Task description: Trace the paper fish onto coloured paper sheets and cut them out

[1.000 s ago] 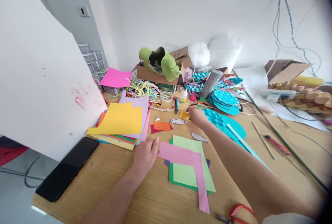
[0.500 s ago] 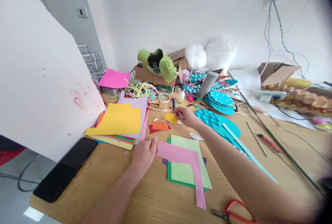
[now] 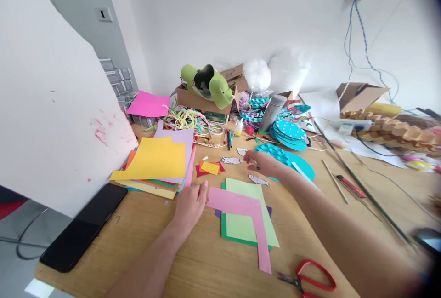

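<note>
My left hand [image 3: 190,206] is closed on the left end of an L-shaped pink paper [image 3: 234,200]. That paper lies over light green [image 3: 243,231] and darker green sheets, with a bit of purple paper showing at the sides. My right hand [image 3: 263,162] is closed round a slim grey pen [image 3: 254,163], partly covered by the fingers. Beside it lie paper fish cutouts: one [image 3: 231,160] to the left, one [image 3: 259,180] below, and another [image 3: 241,151] at the fingertips. Left of these, a small yellow paper piece [image 3: 210,167] rests on orange and red ones.
Coloured sheets [image 3: 155,160] are stacked at left, near a black phone [image 3: 86,224] and a white board [image 3: 55,95]. Red-handled scissors [image 3: 313,275] lie at the front. Behind stand a grey flask [image 3: 273,113], blue discs [image 3: 289,134] and a cardboard box [image 3: 201,101].
The small yellow piece now lies on the orange and red pieces. My right hand has moved right and slightly down, uncovering paper fish. My left hand stays on the pink paper.
</note>
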A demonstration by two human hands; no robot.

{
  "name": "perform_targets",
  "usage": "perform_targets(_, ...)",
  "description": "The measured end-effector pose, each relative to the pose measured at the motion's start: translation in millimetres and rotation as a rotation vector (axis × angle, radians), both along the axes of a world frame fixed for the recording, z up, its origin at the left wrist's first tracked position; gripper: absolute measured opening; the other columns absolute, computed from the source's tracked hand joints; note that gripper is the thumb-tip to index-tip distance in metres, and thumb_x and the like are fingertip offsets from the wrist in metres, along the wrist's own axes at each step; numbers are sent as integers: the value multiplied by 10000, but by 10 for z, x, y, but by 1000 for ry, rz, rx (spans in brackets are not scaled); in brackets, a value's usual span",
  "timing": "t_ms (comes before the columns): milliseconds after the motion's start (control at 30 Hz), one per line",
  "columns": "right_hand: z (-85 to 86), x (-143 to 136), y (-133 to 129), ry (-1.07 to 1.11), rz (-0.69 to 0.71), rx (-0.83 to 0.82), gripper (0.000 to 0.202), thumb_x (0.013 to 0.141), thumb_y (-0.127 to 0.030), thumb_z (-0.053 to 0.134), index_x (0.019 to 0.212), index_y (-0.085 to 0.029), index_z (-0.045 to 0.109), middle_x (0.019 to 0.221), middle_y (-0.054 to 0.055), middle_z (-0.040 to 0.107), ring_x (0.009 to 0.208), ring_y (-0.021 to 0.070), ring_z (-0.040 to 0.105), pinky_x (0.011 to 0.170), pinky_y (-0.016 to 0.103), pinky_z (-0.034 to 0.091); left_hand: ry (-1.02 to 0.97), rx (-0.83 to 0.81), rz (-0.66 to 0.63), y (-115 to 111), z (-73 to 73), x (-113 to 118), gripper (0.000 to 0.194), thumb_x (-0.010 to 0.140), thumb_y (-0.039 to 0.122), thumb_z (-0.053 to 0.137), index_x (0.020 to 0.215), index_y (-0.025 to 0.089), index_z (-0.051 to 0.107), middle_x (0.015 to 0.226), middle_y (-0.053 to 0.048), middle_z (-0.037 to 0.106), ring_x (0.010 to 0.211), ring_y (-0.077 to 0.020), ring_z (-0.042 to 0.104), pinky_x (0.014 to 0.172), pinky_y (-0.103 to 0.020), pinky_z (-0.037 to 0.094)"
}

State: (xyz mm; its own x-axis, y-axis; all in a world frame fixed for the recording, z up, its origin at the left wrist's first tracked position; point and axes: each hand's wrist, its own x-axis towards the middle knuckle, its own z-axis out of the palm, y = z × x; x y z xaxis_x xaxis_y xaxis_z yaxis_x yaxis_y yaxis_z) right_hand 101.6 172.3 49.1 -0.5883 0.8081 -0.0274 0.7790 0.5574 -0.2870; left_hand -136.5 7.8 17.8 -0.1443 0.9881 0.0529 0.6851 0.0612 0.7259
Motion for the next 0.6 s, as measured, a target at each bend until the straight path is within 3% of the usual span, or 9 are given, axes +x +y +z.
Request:
perform_targets(167, -88, 359, -120, -129, -8, -64, 280, 655, -98, 679, 912, -193, 621, 887, 65, 687, 793, 213, 636, 611, 250, 412, -29, 17, -6, -2, -6, -2, 553, 925, 478, 247, 512, 222, 511, 582, -46, 664, 625, -190, 641, 655, -283, 411)
perform_targets(467, -157, 332, -140, -193, 27, -72, 379, 631, -77, 681, 984, -190, 606, 973, 73, 671, 919, 242, 617, 675, 258, 421, -43, 0, 14, 0, -19, -5, 549, 920, 495, 270, 507, 226, 510, 602, -45, 675, 644, -193, 641, 661, -285, 412)
perform_targets(600, -134, 342, -148, -192, 32, -125, 358, 650, -84, 671, 983, -193, 599, 938, 67, 679, 848, 220, 634, 630, 249, 420, -53, -3, 7, -3, -7, -10, 542, 921, 486, 266, 513, 224, 508, 616, -50, 679, 655, -195, 642, 670, -290, 410)
